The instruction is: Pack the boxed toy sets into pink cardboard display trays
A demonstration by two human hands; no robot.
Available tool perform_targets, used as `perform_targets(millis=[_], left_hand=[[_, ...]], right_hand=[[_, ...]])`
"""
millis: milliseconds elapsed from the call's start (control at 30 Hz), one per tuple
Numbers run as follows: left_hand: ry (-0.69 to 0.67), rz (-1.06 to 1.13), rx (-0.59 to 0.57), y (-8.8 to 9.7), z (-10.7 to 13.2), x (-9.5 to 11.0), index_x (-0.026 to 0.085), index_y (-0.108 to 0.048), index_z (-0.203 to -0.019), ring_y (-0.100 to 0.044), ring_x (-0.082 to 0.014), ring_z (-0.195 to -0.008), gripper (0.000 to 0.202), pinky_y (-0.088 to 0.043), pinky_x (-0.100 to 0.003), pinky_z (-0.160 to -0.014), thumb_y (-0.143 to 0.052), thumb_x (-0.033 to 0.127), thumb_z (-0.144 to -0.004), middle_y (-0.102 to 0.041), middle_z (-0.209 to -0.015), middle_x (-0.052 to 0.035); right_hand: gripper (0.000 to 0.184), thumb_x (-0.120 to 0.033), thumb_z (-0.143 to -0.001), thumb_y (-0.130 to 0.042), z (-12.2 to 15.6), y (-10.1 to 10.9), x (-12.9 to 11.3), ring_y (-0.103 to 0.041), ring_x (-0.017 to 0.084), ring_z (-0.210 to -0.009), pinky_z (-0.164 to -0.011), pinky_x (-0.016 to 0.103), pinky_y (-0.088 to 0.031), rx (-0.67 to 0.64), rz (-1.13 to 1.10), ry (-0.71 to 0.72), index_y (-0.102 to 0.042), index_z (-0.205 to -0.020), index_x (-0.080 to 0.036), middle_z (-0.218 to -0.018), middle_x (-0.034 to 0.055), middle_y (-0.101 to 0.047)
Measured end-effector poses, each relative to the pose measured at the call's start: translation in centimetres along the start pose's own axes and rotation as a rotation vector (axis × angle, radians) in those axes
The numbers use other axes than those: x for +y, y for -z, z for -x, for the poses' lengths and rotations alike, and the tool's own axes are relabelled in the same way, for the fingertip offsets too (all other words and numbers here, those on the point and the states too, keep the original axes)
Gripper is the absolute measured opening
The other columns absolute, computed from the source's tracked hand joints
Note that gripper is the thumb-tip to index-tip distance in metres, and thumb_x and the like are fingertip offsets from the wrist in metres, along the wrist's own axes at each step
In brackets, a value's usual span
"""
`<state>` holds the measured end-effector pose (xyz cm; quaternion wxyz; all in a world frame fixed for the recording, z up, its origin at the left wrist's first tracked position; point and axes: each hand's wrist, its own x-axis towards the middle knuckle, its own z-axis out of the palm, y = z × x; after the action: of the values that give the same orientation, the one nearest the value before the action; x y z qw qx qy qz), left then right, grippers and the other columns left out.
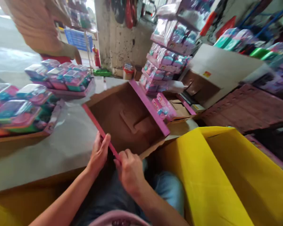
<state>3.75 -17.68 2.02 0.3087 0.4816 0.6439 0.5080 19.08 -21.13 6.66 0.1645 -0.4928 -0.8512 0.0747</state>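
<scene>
A shallow cardboard tray (108, 108) with a brown inside and pink side walls is tilted over my lap at the table's edge. My left hand (99, 152) pinches its near-left pink wall, thumb inside the rim. Close beside it, my right hand (130, 168) grips the same wall near the lower corner, fingers curled over the edge. A loose flap stands up slightly from the tray's floor. Nothing else lies in the tray.
Filled trays of colourful plastic containers (21, 110) stand on the white table (70, 138) at left. A yellow carton (202, 169) is at my right. Wrapped packs (165, 59) are stacked behind, near a white box (226, 66). Another person (37, 28) stands at the far left.
</scene>
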Motion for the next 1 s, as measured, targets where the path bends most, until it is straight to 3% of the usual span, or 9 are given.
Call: perform_targets(millis=[100, 200, 333, 467, 533, 667, 800, 900, 1000], left_hand=[[0.112, -0.223, 0.008, 1.9, 0.2, -2.0, 0.013, -0.053, -0.131, -0.060, -0.0309, -0.113, 0.056, -0.048, -0.046, -0.101, -0.054, 0.049, -0.088, -0.064, -0.115, -0.0128], [0.096, -0.489, -0.010, 2.9, -1.1, -3.8, 0.007, -0.053, -0.133, -0.042, -0.0345, -0.135, 0.053, -0.036, -0.047, -0.115, -0.053, 0.033, -0.086, -0.054, -0.137, -0.0186], [0.030, -0.707, -0.043, 2.7, -2.6, -4.1, 0.006, -0.049, -0.140, -0.049, -0.0344, -0.127, 0.056, -0.037, -0.047, -0.113, -0.050, 0.025, -0.088, -0.055, -0.133, -0.0195], [0.047, -0.795, -0.037, 3.0, -4.2, -4.1, 0.012, -0.052, -0.142, -0.057, -0.0306, -0.115, 0.057, -0.046, -0.039, -0.103, -0.052, 0.021, -0.085, -0.060, -0.121, -0.0160], [0.105, -0.797, -0.061, 3.6, -5.6, -4.2, 0.014, -0.058, -0.136, -0.059, -0.0286, -0.111, 0.053, -0.048, -0.035, -0.099, -0.053, 0.019, -0.084, -0.061, -0.117, -0.0141], [0.196, -0.851, -0.098, 3.9, -7.8, -3.0, 0.019, -0.063, -0.129, -0.061, -0.0304, -0.107, 0.045, -0.050, -0.041, -0.095, -0.053, 0.021, -0.086, -0.062, -0.116, -0.0123], [-0.045, -1.010, 0.009, 0.0, -4.8, 1.3, 0.011, -0.046, -0.144, -0.051, -0.0390, -0.118, 0.057, -0.048, -0.049, -0.094, -0.053, 0.028, -0.090, -0.052, -0.131, -0.0214], [-0.339, -0.959, -0.369, -4.9, 0.1, 4.2, 0.013, -0.057, -0.126, -0.054, -0.0345, -0.111, 0.046, -0.050, -0.043, -0.088, -0.058, 0.037, -0.087, -0.055, -0.124, -0.0180], [-0.359, -0.936, -0.667, -8.0, 3.7, 5.0, 0.013, -0.060, -0.109, -0.061, -0.0302, -0.099, 0.035, -0.052, -0.038, -0.080, -0.059, 0.036, -0.083, -0.060, -0.110, -0.0164]], right_hand=[[0.020, -0.040, -0.092, -0.061, 0.3, -2.6, -1.9, -0.066, 0.025, -0.082, -0.066, 0.036, -0.051, -0.270, -0.086, 0.175, -0.065, -0.099, -0.022, -0.095, 0.0070, -0.068], [0.020, -0.040, -0.093, -0.062, -1.2, -0.5, 0.7, -0.063, 0.023, -0.099, -0.084, 0.035, -0.052, -0.170, -0.208, 0.338, -0.066, -0.105, -0.024, -0.104, 0.0043, -0.068], [0.039, -0.038, -0.094, -0.057, -4.5, 1.6, 8.4, -0.055, 0.026, -0.117, -0.105, 0.041, -0.043, 0.285, -0.213, -0.097, -0.057, -0.126, -0.017, -0.123, 0.0127, -0.061], [0.047, -0.036, -0.093, -0.056, -7.1, -1.9, 13.6, -0.059, 0.027, -0.115, -0.101, 0.035, -0.046, 0.044, -0.157, -0.590, -0.054, -0.128, -0.005, -0.122, 0.0221, -0.060], [0.036, -0.032, -0.097, -0.047, -8.1, -4.0, 13.9, -0.059, 0.026, -0.115, -0.102, 0.033, -0.045, -0.065, -0.143, -0.609, -0.060, -0.121, -0.009, -0.117, 0.0186, -0.063], [0.031, -0.018, -0.096, -0.037, -10.1, -5.7, 12.1, -0.062, 0.027, -0.111, -0.098, 0.038, -0.047, -0.033, -0.096, -0.644, -0.060, -0.117, -0.013, -0.122, 0.0171, -0.062], [0.035, -0.009, -0.091, -0.036, -11.7, -5.3, 11.3, -0.067, 0.029, -0.102, -0.090, 0.043, -0.052, -0.028, -0.007, -0.652, -0.060, -0.117, -0.013, -0.118, 0.0171, -0.064], [0.038, -0.007, -0.091, -0.033, -12.4, -5.3, 11.6, -0.068, 0.029, -0.102, -0.089, 0.044, -0.053, -0.016, 0.001, -0.664, -0.060, -0.118, -0.012, -0.118, 0.0179, -0.065], [0.039, -0.008, -0.092, -0.034, -12.6, -5.3, 11.6, -0.068, 0.028, -0.103, -0.091, 0.044, -0.053, -0.014, -0.058, -0.687, -0.060, -0.120, -0.012, -0.117, 0.0172, -0.067]])
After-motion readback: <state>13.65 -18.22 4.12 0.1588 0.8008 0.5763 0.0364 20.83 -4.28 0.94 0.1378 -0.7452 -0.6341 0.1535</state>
